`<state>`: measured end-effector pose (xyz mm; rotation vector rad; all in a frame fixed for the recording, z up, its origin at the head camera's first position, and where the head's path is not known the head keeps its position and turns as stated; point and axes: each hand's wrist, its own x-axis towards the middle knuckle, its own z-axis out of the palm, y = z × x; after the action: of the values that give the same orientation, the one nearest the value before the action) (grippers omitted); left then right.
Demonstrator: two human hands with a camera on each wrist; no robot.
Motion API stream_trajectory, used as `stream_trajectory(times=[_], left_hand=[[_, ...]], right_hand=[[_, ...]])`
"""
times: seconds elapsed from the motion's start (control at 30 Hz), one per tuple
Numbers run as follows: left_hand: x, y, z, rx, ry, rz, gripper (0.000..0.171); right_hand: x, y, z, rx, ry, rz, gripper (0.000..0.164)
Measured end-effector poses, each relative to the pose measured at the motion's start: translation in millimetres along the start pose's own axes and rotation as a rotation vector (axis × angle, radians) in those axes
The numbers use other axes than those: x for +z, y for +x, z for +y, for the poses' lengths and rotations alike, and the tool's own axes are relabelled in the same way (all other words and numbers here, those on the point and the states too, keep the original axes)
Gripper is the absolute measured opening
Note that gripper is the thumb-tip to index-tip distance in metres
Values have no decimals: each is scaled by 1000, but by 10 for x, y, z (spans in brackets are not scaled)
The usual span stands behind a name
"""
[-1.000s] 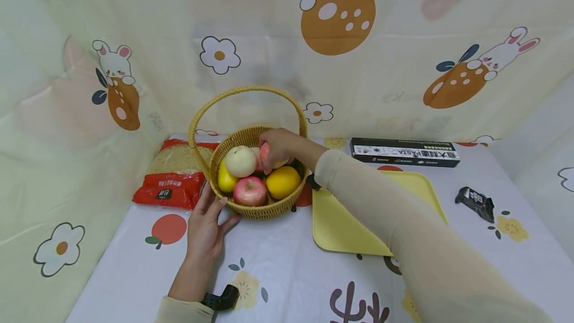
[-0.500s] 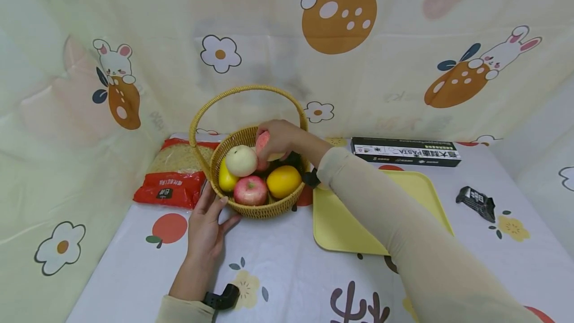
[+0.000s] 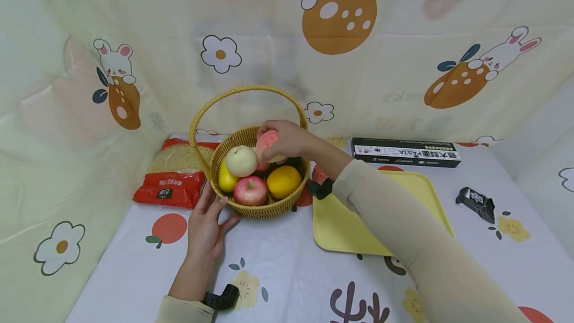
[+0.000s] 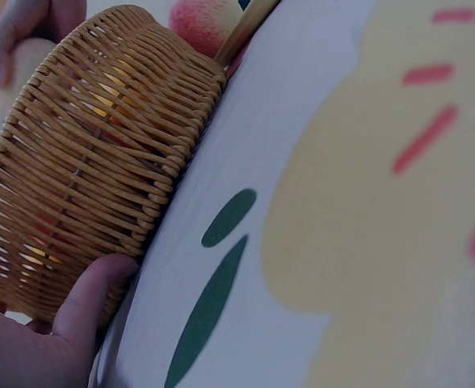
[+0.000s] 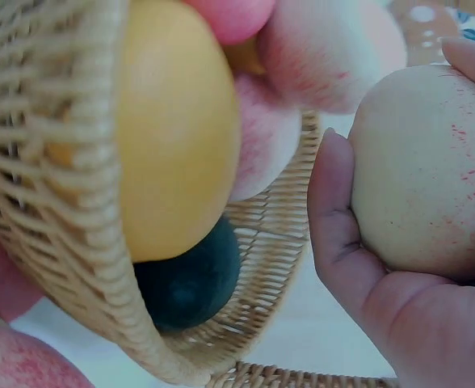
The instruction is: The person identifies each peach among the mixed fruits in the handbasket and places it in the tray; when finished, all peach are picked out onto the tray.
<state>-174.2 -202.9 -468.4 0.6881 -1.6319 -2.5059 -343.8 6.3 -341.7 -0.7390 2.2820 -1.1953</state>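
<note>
My right hand (image 3: 289, 139) grips a cream and pink peach (image 3: 268, 142) over the back right of a wicker basket (image 3: 264, 212). In the right wrist view, fingers and thumb curl round the peach (image 5: 423, 174), beside the basket's rim. My left hand (image 3: 205, 228) rests on the basket's left front side with its fingers spread, its thumb (image 4: 100, 283) low against the wicker. Inside the basket lie a pale round fruit (image 3: 241, 161), a red apple (image 3: 250, 191), two yellow fruits (image 3: 284, 182) and a dark green fruit (image 5: 193, 279).
A yellow tray (image 3: 345, 228) lies right of the basket, with a pink peach (image 3: 319, 174) at its back left, partly behind my right wrist. A red bag (image 3: 168, 188) leans left of the basket. A black pasta box (image 3: 405, 152) and a small black packet (image 3: 476, 203) are at the right.
My right hand has drawn the peach slightly up from among the other fruits, and its forearm has shifted right, uncovering the peach by the tray. The left hand has kept its place.
</note>
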Motion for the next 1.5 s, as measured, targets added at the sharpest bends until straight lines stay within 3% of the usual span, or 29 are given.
stream_trajectory(times=[0.2,0.37,0.7,1.13,1.5], left_hand=[[3,-3,11,4,0,-3,59],[6,-8,12,-2,-3,-1,59],[23,-13,22,-7,-4,8,60],[47,-56,-3,-9,15,14,60],[52,-84,9,-12,23,-1,59]], right_hand=[[-38,-182,-28,-71,72,23,44],[-86,-350,3,-115,69,49,44],[-293,-835,234,-87,-32,107,50],[-540,-1459,698,-8,-46,178,47],[-686,-1765,1093,78,-34,263,51]])
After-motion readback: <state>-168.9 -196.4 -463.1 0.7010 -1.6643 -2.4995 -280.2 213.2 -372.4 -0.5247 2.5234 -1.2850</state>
